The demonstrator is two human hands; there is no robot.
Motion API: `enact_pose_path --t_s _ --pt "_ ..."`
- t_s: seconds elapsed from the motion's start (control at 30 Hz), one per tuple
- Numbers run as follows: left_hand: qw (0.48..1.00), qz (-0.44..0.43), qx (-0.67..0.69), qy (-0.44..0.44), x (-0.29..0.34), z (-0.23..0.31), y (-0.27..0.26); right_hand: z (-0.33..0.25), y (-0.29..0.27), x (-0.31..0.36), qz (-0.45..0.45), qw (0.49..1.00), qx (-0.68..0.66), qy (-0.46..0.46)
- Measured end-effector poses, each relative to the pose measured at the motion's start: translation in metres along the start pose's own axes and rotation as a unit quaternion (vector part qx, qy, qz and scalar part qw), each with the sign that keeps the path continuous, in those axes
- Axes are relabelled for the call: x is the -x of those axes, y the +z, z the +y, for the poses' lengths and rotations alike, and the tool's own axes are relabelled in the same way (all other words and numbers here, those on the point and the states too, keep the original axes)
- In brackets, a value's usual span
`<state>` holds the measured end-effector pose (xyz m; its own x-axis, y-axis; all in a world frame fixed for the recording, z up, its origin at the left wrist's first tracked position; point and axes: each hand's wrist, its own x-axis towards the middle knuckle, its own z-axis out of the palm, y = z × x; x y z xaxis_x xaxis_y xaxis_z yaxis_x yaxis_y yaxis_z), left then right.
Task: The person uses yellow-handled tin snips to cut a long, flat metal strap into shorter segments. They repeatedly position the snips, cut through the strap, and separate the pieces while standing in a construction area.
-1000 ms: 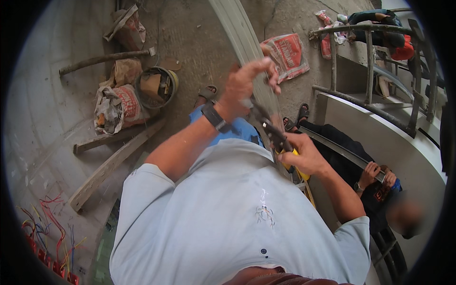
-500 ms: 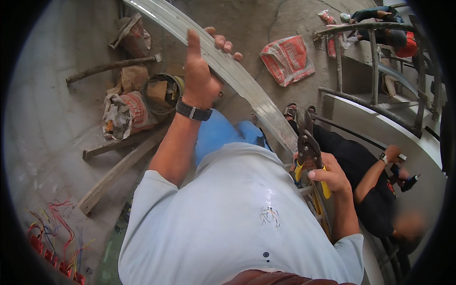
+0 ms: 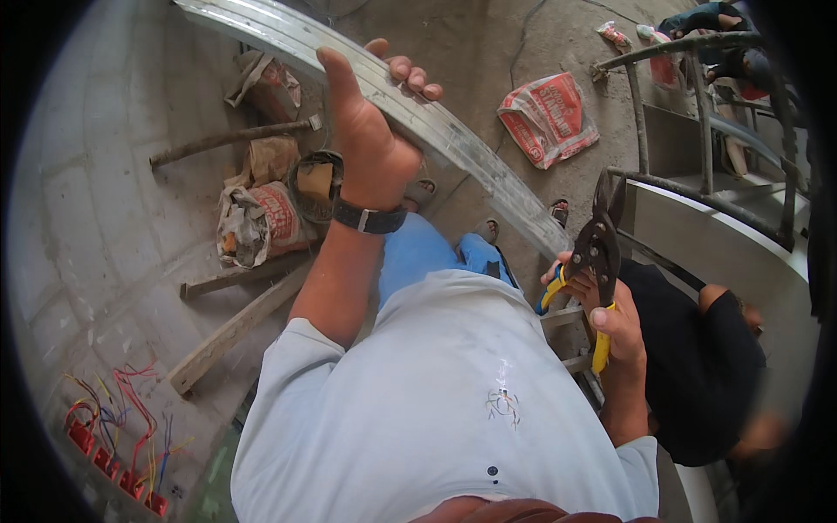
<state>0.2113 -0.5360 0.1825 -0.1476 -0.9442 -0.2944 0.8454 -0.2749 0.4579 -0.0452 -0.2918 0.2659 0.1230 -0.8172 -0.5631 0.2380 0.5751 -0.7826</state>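
Note:
My left hand (image 3: 373, 150) holds a long, shiny ribbed metal channel (image 3: 475, 155); the thumb points up on the near side and the fingers curl over the far edge. The channel slopes from the upper left down to my right hand (image 3: 621, 329). That hand is closed around a pair of tin snips (image 3: 599, 244) with dark jaws and yellow-and-blue handles. Their jaws point up, just right of the channel's lower end. Whether the fingers behind the snips also touch the channel is hard to tell.
A person in black (image 3: 689, 366) is close on my right, beside a ladder (image 3: 575, 340) and metal railing (image 3: 641, 122). A red-and-white sack (image 3: 549, 118) lies ahead. Left are a bucket (image 3: 321, 187), a filled sack (image 3: 279, 213), timber (image 3: 235, 327) and red boxes with loose wires (image 3: 105, 462).
The snips have turned more upright and moved slightly right and up, their jaws now apart from the channel. My left hand keeps its hold. The person in black has shifted posture.

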Motion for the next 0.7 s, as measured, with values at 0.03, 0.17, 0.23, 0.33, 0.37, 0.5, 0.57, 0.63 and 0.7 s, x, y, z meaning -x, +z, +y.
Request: enact_pose_path --t_s 0.03,0.17,0.23,0.33,0.37,0.5,0.57,0.63,0.7 --pt "0.999 0.033 -0.007 -0.003 -0.003 -0.002 0.004 0.001 0.0 -0.001 0.009 1.0 0.0 -0.004" --pt "0.983 0.175 -0.055 0.004 -0.008 -0.01 0.009 0.008 0.006 0.0 0.032 0.999 -0.025 -0.015" --pt "0.978 0.197 -0.065 0.006 -0.011 -0.012 0.009 0.014 0.008 0.002 0.03 0.999 -0.036 -0.014" --pt "0.98 0.188 -0.065 0.013 -0.015 -0.014 0.009 0.024 0.012 0.007 0.038 0.998 -0.046 -0.007" --pt "0.982 0.178 -0.06 0.017 -0.016 -0.015 0.01 0.026 0.013 0.008 0.042 0.998 -0.048 -0.005" --pt "0.989 0.129 -0.067 0.032 -0.018 -0.014 0.014 0.034 0.015 0.011 0.039 0.998 -0.047 -0.015" --pt "0.989 0.123 -0.079 0.036 -0.018 -0.014 0.015 0.039 0.015 0.013 0.037 0.998 -0.05 -0.023" --pt "0.988 0.123 -0.088 0.028 -0.018 -0.013 0.017 0.043 0.017 0.015 0.049 0.997 -0.047 -0.036" --pt "0.987 0.132 -0.094 0.008 -0.018 -0.011 0.02 0.048 0.019 0.018 0.063 0.995 -0.053 -0.051"
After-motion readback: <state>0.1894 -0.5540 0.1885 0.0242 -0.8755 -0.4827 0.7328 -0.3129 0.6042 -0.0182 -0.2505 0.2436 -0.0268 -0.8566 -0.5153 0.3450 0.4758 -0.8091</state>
